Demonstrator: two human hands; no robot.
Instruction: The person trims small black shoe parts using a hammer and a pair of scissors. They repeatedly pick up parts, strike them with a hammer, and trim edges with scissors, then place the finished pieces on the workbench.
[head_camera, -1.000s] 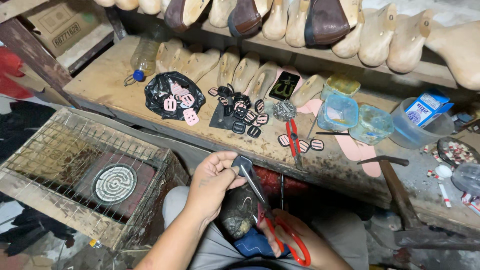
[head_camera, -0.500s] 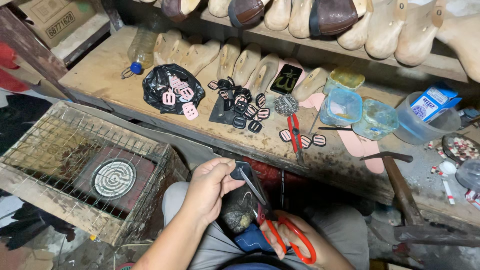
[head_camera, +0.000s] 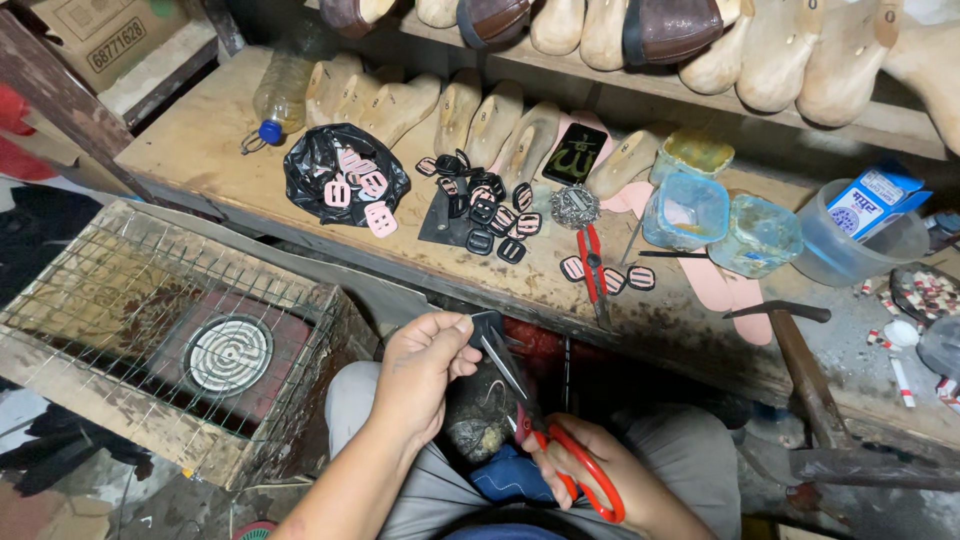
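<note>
A long, worn wooden tabletop (head_camera: 200, 150) runs across the view, with a shelf (head_camera: 700, 105) of wooden shoe lasts and dark shoe uppers above it. Below and to the left stands a wooden crate topped with wire mesh (head_camera: 150, 330), and inside it sits a round coil heater (head_camera: 228, 354).

On the tabletop, a row of pale wooden lasts (head_camera: 470, 115) lies along the back edge, with a clear plastic bottle (head_camera: 278, 92) with a blue cap at the left end. In front of them, a black plastic bag (head_camera: 335, 180) holds pink buckle-shaped pieces, and just right of it is a scatter of small black and pink pieces (head_camera: 485, 205). A pair of red-handled pliers (head_camera: 592, 265) lies near the front edge. Further right are two bluish plastic containers (head_camera: 720, 220) and a clear tub (head_camera: 850, 250) carrying a blue and white carton. A hammer (head_camera: 790, 330) rests off the right end.

Nearest the camera, over the person's lap (grey trousers), both hands are at work. The left hand (head_camera: 420, 375) pinches a small dark piece (head_camera: 487, 325) between thumb and fingertips, closed narrowly on it. The right hand (head_camera: 590, 475) is wrapped through the handles of red-handled scissors (head_camera: 545, 440), whose blades reach up and meet the dark piece. That piece sits just below the front edge of the tabletop, between the two hands.
</note>
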